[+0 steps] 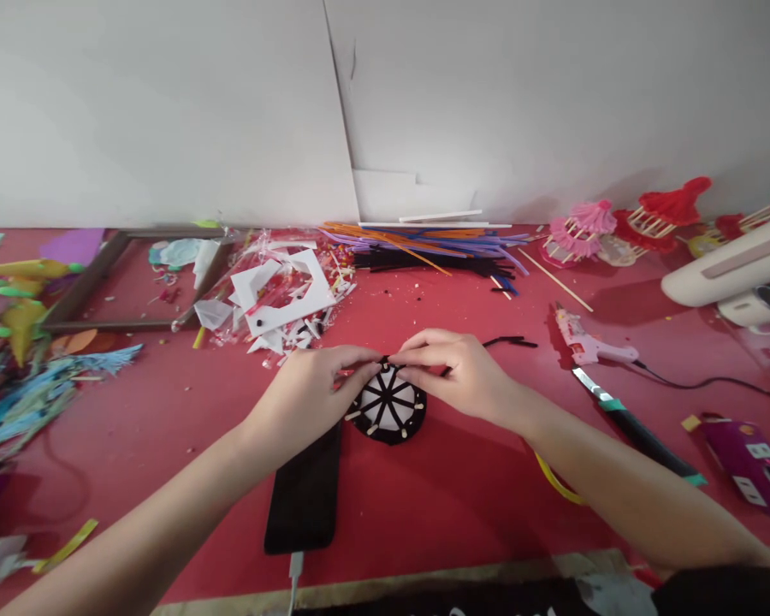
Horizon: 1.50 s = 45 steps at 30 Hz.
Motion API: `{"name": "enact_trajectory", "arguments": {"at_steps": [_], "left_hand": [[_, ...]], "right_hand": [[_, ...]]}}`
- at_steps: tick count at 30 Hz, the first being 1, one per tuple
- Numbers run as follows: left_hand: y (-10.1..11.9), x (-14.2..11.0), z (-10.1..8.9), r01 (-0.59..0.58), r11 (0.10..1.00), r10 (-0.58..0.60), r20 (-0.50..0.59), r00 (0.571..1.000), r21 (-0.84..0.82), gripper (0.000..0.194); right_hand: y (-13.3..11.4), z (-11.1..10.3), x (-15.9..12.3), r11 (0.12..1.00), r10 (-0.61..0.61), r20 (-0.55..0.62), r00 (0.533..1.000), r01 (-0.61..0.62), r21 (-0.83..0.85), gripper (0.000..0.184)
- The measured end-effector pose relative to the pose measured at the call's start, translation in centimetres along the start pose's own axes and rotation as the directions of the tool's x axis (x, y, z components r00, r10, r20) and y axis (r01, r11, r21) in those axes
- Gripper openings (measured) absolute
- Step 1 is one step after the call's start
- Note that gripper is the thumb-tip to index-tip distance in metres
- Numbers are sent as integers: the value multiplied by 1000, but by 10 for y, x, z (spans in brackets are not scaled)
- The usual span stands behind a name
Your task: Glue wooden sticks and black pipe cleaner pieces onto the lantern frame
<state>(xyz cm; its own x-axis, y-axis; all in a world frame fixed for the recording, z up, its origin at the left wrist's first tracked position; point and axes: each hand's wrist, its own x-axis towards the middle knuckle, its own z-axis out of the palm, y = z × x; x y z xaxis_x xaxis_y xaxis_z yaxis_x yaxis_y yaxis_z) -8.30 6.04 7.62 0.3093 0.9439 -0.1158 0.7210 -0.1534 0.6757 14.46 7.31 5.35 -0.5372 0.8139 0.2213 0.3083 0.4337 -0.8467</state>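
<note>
Pinching the far rim of a black-and-white spoked disc (388, 400) with left hand (317, 382) and right hand (460, 374), apparently resting it on the red tabletop (436, 522), just beside a black phone (304, 498).

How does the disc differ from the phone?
The disc is round; the phone is oblong. The disc is black and white; the phone's face is plain black. The left hand and right hand pinch at the disc's far edge; neither holds the phone. Disc and phone both show black.
</note>
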Motion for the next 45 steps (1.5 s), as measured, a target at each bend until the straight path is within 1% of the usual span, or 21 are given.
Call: {"name": "enact_trajectory", "arguments": {"at_steps": [4, 10, 14, 17, 22, 24, 26, 29, 31, 34, 36, 39, 41, 43, 45], "left_hand": [[0, 0, 0, -6, 1000, 6, -26, 1000, -3, 27], [-1, -1, 0, -11, 1000, 11, -27, 1000, -11, 27], [-1, -1, 0, -15, 1000, 15, -37, 999, -7, 26], [-1, -1, 1, -25, 1000, 25, -35, 999, 0, 27], [0, -1, 1, -35, 999, 36, -22, 999, 5, 29], [0, -1, 1, -23, 1000, 23, -26, 999, 2, 30], [1, -1, 2, -2, 1000, 1, -27, 1000, -15, 31], [2, -1, 3, 23, 999, -24, -21, 999, -41, 34], [3, -1, 3, 28, 998, -30, -24, 999, -55, 35], [3, -1, 3, 29, 997, -30, -22, 999, -74, 33], [3, -2, 2, 26, 996, -28, -19, 999, -81, 35], [1, -5, 0, 28, 997, -32, -50, 998, -72, 41], [-3, -8, -1, 58, 995, -64, -73, 995, -80, 44], [-11, -13, 1, 104, 987, -115, -80, 990, -125, 47], [-21, -19, 6, 149, 970, -165, -71, 984, -190, 52]], "right_hand": [[1, 3, 2, 999, -40, 26, 999, 41, -11, 24], [2, 6, 2, 998, -64, 27, 998, 65, -14, 27], [3, 6, 1, 998, -57, 29, 998, 56, 5, 28], [4, 6, 1, 999, -29, 22, 999, 28, 37, 27], [3, 4, 3, 998, -1, 52, 999, -3, 66, 23], [3, 3, 5, 995, 39, 45, 998, -43, 87, 20], [3, 3, 6, 982, 115, 39, 993, -120, 146, 15], [6, 5, 9, 928, 261, 45, 964, -263, 262, 26], [10, 8, 11, 914, 302, 32, 953, -299, 275, 33], [21, 9, 14, 941, 291, -33, 956, -280, 191, 38], [34, 5, 19, 955, 286, -91, 954, -276, 112, 37], [64, -9, 32, 956, 274, -213, 938, -290, -50, 26], [86, -20, 44, 935, 243, -269, 932, -299, -189, 21], [104, -29, 58, 906, 196, -266, 944, -278, -320, 23], [117, -34, 74, 873, 138, -219, 966, -224, -434, 27]]}}
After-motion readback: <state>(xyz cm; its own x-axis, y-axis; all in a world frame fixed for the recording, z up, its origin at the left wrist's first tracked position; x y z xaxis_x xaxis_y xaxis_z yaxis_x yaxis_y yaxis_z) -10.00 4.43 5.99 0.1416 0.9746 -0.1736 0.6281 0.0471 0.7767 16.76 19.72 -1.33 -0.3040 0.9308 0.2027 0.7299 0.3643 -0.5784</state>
